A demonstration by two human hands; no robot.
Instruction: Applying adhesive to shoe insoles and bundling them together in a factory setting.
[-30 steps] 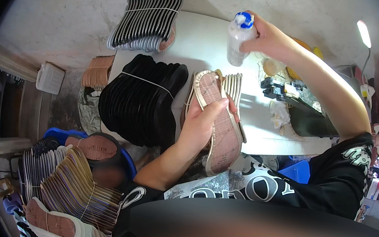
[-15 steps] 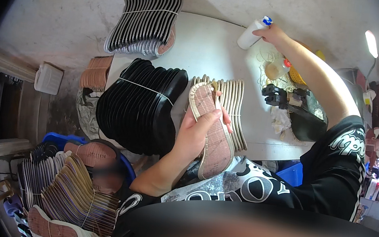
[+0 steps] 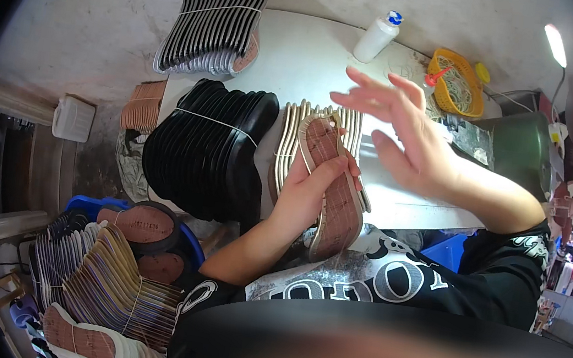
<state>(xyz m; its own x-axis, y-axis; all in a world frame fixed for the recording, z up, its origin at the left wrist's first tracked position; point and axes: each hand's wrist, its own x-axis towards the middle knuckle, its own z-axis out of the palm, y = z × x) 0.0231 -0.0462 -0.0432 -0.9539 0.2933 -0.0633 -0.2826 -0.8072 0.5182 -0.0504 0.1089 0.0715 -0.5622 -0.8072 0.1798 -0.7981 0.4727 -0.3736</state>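
Shoe sole (image 3: 332,185), brown-faced with a pale rim, stays in the left hand's (image 3: 306,192) grip above the bench (image 3: 301,59). Right hand (image 3: 406,133) has let go of the white bottle (image 3: 377,38), now standing apparently upright there, and hovers spread, holding nothing.

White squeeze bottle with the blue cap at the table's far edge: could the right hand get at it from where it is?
Probably yes: the white squeeze bottle stands alone, and the open, empty right hand has only bare tabletop before it.
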